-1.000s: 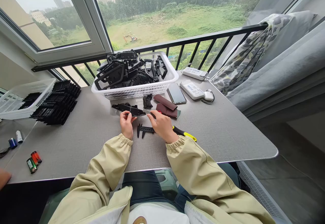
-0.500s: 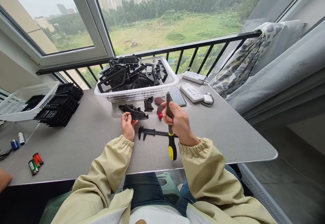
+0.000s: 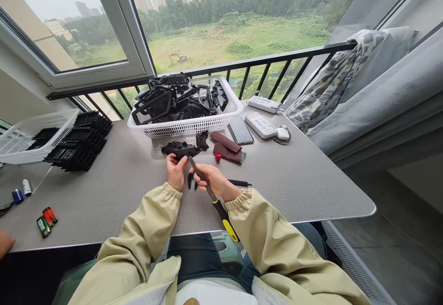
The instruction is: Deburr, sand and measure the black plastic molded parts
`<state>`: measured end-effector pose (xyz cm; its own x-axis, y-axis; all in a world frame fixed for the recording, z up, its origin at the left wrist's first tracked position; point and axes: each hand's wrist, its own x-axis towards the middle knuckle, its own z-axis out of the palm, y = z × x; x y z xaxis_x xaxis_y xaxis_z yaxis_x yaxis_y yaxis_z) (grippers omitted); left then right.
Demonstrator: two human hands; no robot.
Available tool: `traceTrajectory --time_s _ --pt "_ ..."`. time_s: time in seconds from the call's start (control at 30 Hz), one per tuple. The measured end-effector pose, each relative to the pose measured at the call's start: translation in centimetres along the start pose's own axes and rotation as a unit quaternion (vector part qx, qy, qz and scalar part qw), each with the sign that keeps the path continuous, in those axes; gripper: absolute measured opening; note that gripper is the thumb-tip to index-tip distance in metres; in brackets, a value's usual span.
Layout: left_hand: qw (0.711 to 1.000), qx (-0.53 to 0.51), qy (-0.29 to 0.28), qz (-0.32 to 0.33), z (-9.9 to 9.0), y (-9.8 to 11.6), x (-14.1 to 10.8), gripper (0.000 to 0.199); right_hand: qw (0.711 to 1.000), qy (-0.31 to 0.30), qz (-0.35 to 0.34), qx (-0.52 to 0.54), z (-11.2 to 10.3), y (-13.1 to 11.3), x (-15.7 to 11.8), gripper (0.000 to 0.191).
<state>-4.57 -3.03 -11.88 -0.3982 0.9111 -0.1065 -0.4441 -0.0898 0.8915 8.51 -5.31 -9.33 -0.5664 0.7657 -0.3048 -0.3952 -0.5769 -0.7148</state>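
My left hand [image 3: 176, 172] is closed on a black plastic part [image 3: 180, 149], held just above the table. In my right hand [image 3: 212, 179] is a flat file [image 3: 209, 189] with a black and yellow handle, gripped by its blade. The file's tip meets or nearly meets the lower edge of the part, close to my left fingertips. Beneath my hands lies a black caliper [image 3: 240, 183], partly hidden by the right hand. Just beyond the part sits a small black object [image 3: 202, 140], and to its right are brown sandpaper pieces [image 3: 228, 150] with a small red item [image 3: 218, 157].
A white basket [image 3: 187, 127] heaped with black parts stands at the back. Right of it lie a phone [image 3: 241, 130] and white boxes [image 3: 261, 125]. Stacked black parts [image 3: 78, 141], another basket [image 3: 65, 132] and batteries [image 3: 46, 222] are on the left. Someone's hand [image 3: 5, 243] shows at the left edge.
My right hand has come down and left, bringing the file from upright to a slant with its tip at the black part. The left hand has tilted the part slightly.
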Motion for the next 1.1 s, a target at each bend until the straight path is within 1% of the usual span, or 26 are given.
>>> traceTrajectory --time_s 0.1,0.33,0.5,0.7,0.77,0.87,1.0,1.1 --pt "1.000 -0.012 -0.012 -0.005 0.1 0.1 -0.1 0.050 1.000 -0.012 0.003 -0.009 -0.2 0.4 0.3 0.025" --pt "0.998 -0.035 -0.045 -0.035 -0.1 -0.2 -0.2 0.046 1.000 0.018 -0.006 -0.005 -0.5 0.8 0.9 0.023" --pt "0.998 -0.029 -0.045 -0.034 -0.1 -0.4 -0.1 0.048 0.999 0.037 -0.009 -0.006 -0.5 0.9 1.0 0.021" --pt "0.998 0.000 -0.051 -0.029 0.0 -0.6 0.0 0.046 0.998 0.056 -0.015 -0.011 -0.6 1.2 1.2 0.023" --pt "0.999 0.027 -0.044 -0.013 -0.1 -0.8 0.0 0.046 0.998 0.061 -0.016 -0.015 -0.6 1.2 1.2 0.024" --pt "0.995 0.085 -0.027 0.033 -0.3 -1.1 0.0 0.045 0.997 0.067 -0.016 -0.024 -0.6 1.2 1.2 0.024" --pt "0.977 0.176 -0.032 0.117 -0.6 -1.2 -0.1 0.040 0.997 0.062 -0.015 -0.042 -0.5 1.1 1.1 0.022" --pt "0.966 0.208 -0.026 0.152 -0.7 -1.2 -0.2 0.036 0.997 0.055 -0.013 -0.057 -0.4 1.0 0.9 0.021"
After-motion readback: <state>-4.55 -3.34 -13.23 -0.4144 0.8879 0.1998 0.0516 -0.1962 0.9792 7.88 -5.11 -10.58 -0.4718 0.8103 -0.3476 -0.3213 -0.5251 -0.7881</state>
